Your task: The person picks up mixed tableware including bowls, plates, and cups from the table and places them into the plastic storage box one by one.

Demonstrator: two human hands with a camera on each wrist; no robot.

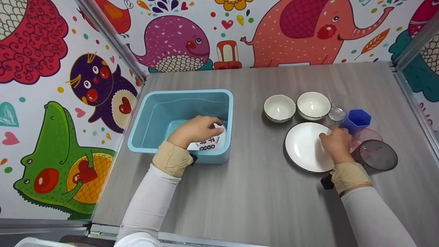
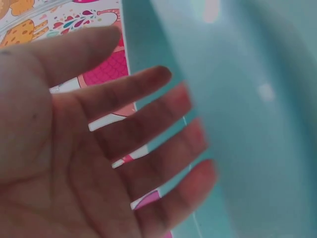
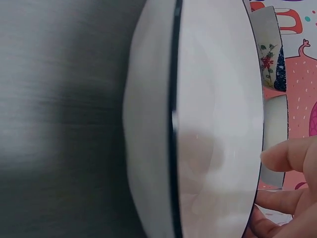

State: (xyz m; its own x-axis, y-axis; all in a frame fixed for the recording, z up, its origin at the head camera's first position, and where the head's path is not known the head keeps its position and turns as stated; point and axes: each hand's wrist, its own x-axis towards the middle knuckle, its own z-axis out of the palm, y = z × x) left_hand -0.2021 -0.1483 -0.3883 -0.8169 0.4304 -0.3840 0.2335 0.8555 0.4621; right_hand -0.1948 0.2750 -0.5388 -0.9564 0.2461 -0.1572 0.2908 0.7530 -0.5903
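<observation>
My left hand (image 1: 197,130) is inside the light blue basin (image 1: 137,137), over a white plate-like piece (image 1: 219,139) with red and black print. In the left wrist view, its fingers (image 2: 158,116) are spread and rather straight, the palm bare, close to the basin wall (image 2: 233,99). My right hand (image 1: 336,142) is at the right rim of a white, dark-rimmed plate (image 1: 305,147). From the right wrist view, the thumb meets the plate's edge and other fingers (image 3: 277,198) reach behind the rim, pinching it. The plate's underside contact with the table is hard to judge.
Two white bowls, the left bowl (image 1: 279,108) and right bowl (image 1: 313,105), stand behind the plate. A clear glass (image 1: 337,115), a blue hexagonal cup (image 1: 358,118), a pink cup (image 1: 370,134) and a dark grey cup (image 1: 375,157) crowd the right. Printed walls enclose the table (image 1: 253,199).
</observation>
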